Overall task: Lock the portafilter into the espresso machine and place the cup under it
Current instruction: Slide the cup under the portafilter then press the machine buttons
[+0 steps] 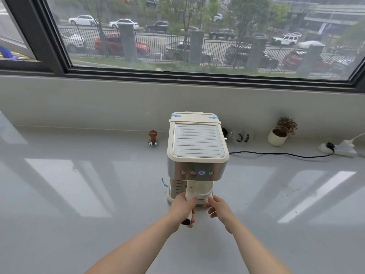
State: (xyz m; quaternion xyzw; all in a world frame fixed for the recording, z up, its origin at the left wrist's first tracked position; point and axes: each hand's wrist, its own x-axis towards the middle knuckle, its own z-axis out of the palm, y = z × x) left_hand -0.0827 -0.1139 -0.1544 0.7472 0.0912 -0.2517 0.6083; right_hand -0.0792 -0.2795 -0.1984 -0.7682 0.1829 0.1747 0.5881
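Left hand (182, 209) gripping portafilter (190, 191), right hand (216, 207) beside

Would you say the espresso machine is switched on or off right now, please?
On, it seems: one button on the espresso machine front panel glows blue, while the other buttons beside it look unlit.

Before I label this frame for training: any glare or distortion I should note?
Head view: bright window reflections streak the countertop; wide-angle bending curves the window frame; the hands and espresso machine look reasonably sharp; cars outside look soft.
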